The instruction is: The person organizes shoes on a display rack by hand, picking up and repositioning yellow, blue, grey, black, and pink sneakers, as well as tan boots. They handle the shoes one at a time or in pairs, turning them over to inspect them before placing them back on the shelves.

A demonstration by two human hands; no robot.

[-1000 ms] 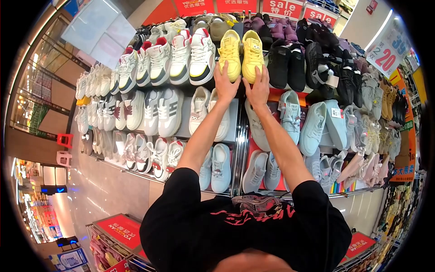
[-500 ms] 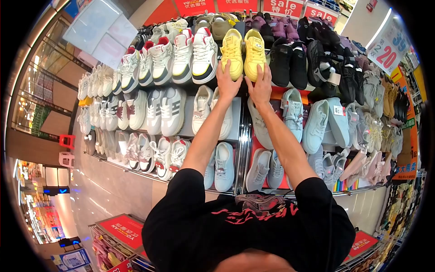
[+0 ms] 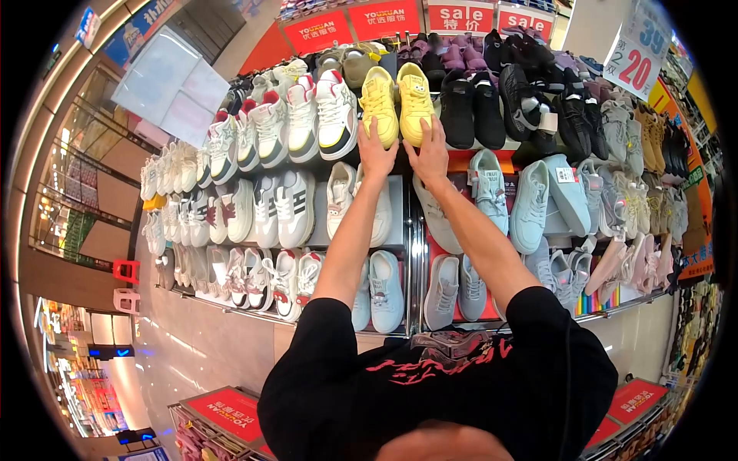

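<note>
A pair of yellow sneakers stands side by side on the top row of a shoe display, toes toward me. My left hand (image 3: 377, 156) cups the toe of the left yellow sneaker (image 3: 379, 101), thumb on its right side and fingers over the front. Around the toe of the right yellow sneaker (image 3: 416, 100) curls my right hand (image 3: 430, 157), with the thumb at its left. The undersides of both toes are hidden by my hands. White sneakers with red collars (image 3: 335, 115) stand just left of the pair, and black shoes (image 3: 458, 111) just right.
Below my hands are rows of pale sneakers (image 3: 386, 290) on tiers with a metal rail. Red sale signs (image 3: 460, 19) stand along the back. A hanging price sign (image 3: 636, 50) is at upper right, and clear panels (image 3: 165, 77) are at upper left. Behind me is another red-topped stand (image 3: 231, 412).
The view has tilted and shifted, so the display sits lower and slightly left. Both hands stay at the toes of the yellow sneakers, the right one now a little more to its sneaker's right side.
</note>
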